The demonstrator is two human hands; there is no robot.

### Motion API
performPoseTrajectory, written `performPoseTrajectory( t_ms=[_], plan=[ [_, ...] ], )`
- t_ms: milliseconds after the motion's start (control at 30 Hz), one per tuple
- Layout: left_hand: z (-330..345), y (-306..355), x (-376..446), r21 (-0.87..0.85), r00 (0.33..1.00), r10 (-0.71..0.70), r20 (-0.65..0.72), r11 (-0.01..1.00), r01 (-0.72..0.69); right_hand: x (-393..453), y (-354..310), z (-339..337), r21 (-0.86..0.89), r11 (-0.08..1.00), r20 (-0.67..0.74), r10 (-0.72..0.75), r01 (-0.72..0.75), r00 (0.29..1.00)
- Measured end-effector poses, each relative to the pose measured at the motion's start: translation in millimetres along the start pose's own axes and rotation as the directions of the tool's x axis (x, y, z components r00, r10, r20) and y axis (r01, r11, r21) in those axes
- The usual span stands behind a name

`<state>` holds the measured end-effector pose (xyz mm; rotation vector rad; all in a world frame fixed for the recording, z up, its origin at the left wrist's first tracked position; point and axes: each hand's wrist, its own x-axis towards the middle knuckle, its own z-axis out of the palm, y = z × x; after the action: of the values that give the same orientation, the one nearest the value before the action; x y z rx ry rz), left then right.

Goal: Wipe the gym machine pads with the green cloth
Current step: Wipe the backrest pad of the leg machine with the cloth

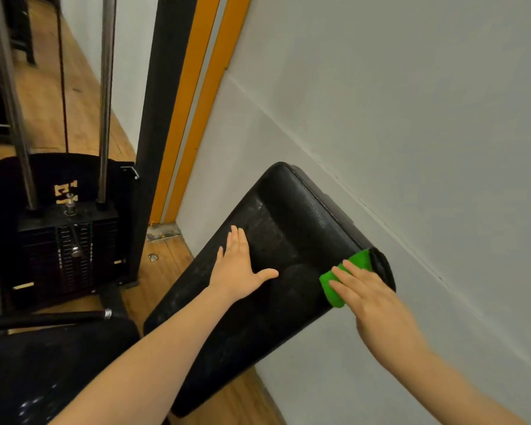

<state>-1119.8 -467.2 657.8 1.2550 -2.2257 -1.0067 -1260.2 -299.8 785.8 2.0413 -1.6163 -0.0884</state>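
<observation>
Fingers (348,279) of my right hand (370,297) lie straight and close together, pressing the green cloth (345,279) flat against the black back pad (276,240), near its right edge by the rounded end. Cloth is bunched under the fingertips, w/ green showing above and to the left of them. Left hand (238,265) is flat on the same pad, fingers straight and nearly together, thumb spread out to the right; it holds nothing, just rests on the vinyl. Both hands are apart, w/ a bulge of the pad between them.

Pad is tilted, its upper end close to the grey wall (411,118); can't tell if it touches. Surface of the pad looks dusty or scuffed on the left half. Lower left I see a second black seat pad (43,378), a dark bar (52,319) w/ a chrome collar just above it, and behind that the weight stack (68,256) w/ its selector pin and two chrome guide rods (106,102). Wood floor (163,262) runs along the wall; an orange strip (193,96) stands upright beside a black post.
</observation>
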Motion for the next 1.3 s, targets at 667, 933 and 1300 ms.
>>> performPoseTrajectory(
  t_ms=[667,933,1300],
  plan=[
    [-0.7,9.2,-1.5,0.102,0.997,0.073,0.015,0.992,-0.074,10.5,6.2,2.6,0.053,0.981,-0.138,0.192,-0.186,0.972],
    [0.7,9.0,-1.5,0.094,0.997,0.079,0.006,0.992,-0.079,-20.1,-17.0,37.8,0.013,0.992,-0.127,0.129,-0.129,0.983],
    [2.1,9.1,-2.3,0.097,0.996,0.082,0.020,0.992,-0.083,-29.4,-6.4,41.1,0.073,0.995,-0.099,0.076,-0.069,0.992]
  ],
)
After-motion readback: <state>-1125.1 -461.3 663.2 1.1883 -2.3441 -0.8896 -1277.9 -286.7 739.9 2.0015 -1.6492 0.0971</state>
